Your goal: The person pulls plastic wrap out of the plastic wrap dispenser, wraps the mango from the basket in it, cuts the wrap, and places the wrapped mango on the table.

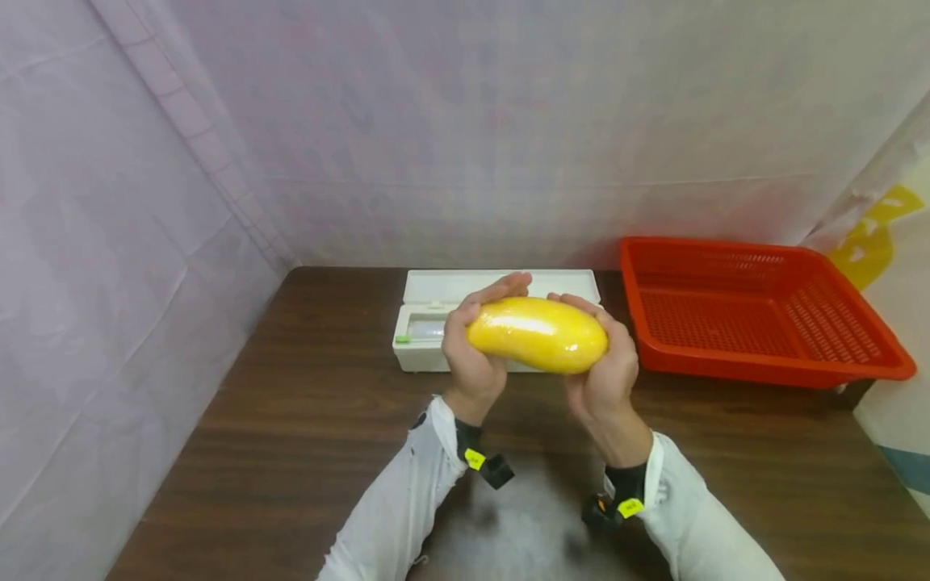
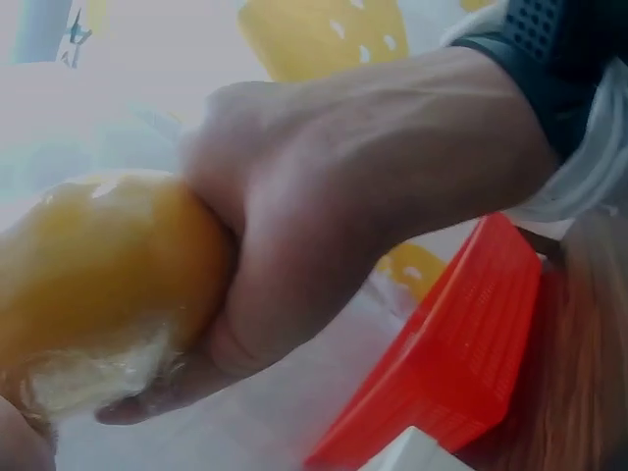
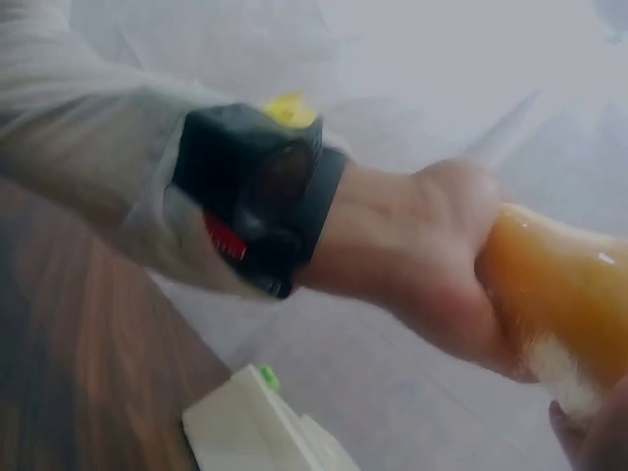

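A smooth, oblong yellow melon [image 1: 538, 335] is held in the air above the table, lying crosswise between both hands. Clear plastic film covers it, shiny on top and bunched underneath in the left wrist view. My left hand [image 1: 474, 355] grips its left end, fingers round the far side. The right end is gripped by my right hand [image 1: 609, 371], which also shows as the hand [image 2: 304, 206] in the left wrist view. Behind the melon stands a white cling film dispenser [image 1: 423, 358], its lid up, a roll inside and a green tab at its left end. The hands hide its middle.
A red perforated plastic basket [image 1: 763, 373] stands at the back right of the brown wooden table [image 1: 291, 452]. White sheeting [image 1: 508, 145] hangs behind the table and along its left side. Black camera straps [image 1: 626, 484] sit on both wrists.
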`<move>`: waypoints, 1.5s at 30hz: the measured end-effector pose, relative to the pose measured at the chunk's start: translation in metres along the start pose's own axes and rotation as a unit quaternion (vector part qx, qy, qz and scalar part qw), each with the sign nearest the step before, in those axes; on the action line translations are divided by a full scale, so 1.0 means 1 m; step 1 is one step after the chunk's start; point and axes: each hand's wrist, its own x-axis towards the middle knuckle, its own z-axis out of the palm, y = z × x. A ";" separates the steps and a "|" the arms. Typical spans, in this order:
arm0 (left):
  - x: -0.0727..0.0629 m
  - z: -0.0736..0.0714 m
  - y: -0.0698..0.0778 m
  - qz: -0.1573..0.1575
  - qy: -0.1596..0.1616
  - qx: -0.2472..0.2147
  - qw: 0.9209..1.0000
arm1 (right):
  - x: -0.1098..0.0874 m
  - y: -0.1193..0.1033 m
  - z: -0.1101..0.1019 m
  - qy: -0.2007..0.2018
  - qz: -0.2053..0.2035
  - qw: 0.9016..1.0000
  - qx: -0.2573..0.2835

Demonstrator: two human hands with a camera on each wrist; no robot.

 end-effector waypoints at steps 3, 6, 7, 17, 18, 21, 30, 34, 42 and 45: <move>0.001 -0.004 0.011 -0.055 -0.025 -0.001 0.998 | 0.001 0.002 0.001 -0.016 -0.037 0.999 -0.007; 0.001 -0.008 0.026 -0.142 -0.055 -0.034 0.988 | 0.004 0.002 -0.002 -0.055 -0.095 0.994 -0.023; 0.000 -0.009 0.031 -0.171 -0.066 -0.047 0.982 | 0.005 0.001 -0.003 -0.070 -0.114 0.990 -0.032; -0.006 -0.004 0.047 -0.191 -0.148 -0.001 0.970 | 0.002 -0.025 -0.014 -0.226 0.048 0.971 0.059; -0.007 -0.004 0.047 -0.176 -0.154 0.006 0.972 | 0.001 -0.026 -0.013 -0.228 0.061 0.968 0.080; -0.008 -0.004 0.046 -0.151 -0.178 0.001 0.972 | 0.001 -0.030 -0.012 -0.249 0.068 0.958 0.122; -0.004 -0.008 0.049 -0.121 -0.175 0.135 0.968 | 0.004 -0.031 -0.010 -0.193 0.066 0.978 0.050; -0.002 -0.016 0.056 -0.053 -0.155 0.395 0.904 | 0.003 -0.031 -0.016 -0.101 0.054 0.993 -0.014; -0.020 -0.039 0.066 0.027 -0.256 0.576 0.776 | -0.001 -0.025 -0.032 -0.137 0.070 0.980 -0.129; -0.023 -0.049 0.067 0.059 -0.231 0.587 0.774 | -0.004 -0.024 -0.041 -0.168 -0.061 0.952 -0.247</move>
